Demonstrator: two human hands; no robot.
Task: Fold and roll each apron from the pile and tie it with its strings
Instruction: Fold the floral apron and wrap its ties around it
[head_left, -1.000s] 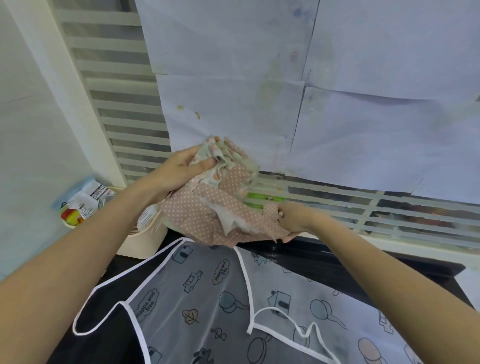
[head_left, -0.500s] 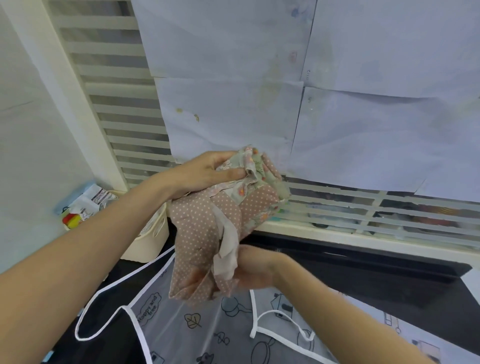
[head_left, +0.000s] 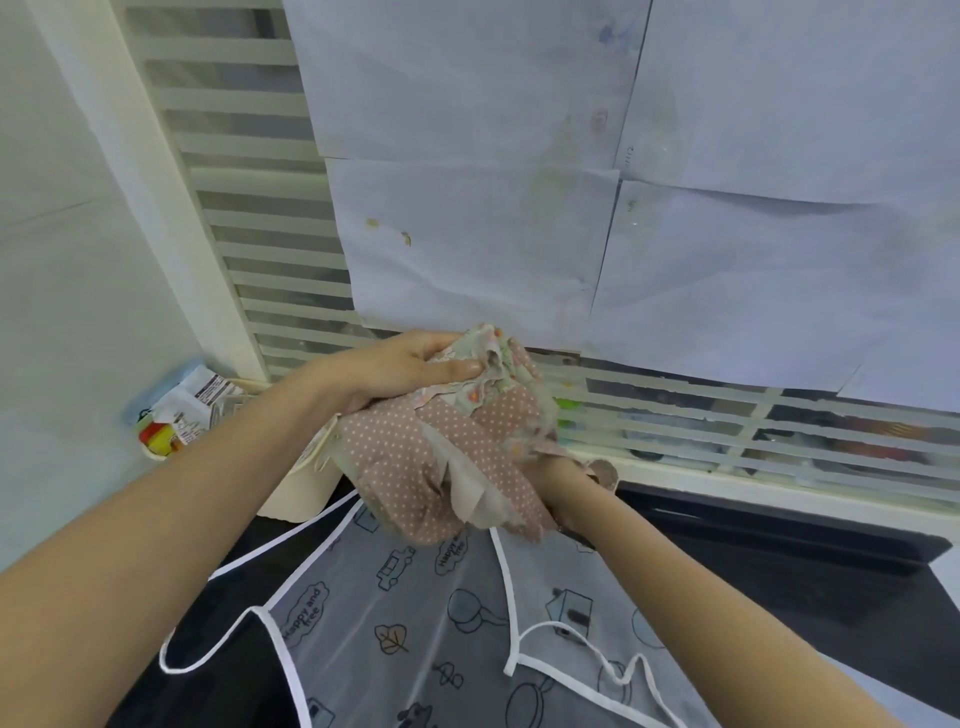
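Both hands, left hand (head_left: 410, 364) and right hand (head_left: 563, 480), clutch the bunched polka-dot apron (head_left: 441, 457) in midair; loose grip risks the roll unravelling before tying.

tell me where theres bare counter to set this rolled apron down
Bare dark counter lies right of the grey apron, below the window sill. A smaller strip shows left of it. The left corner is crowded by the cream basket. Both hands hold the dotted apron.
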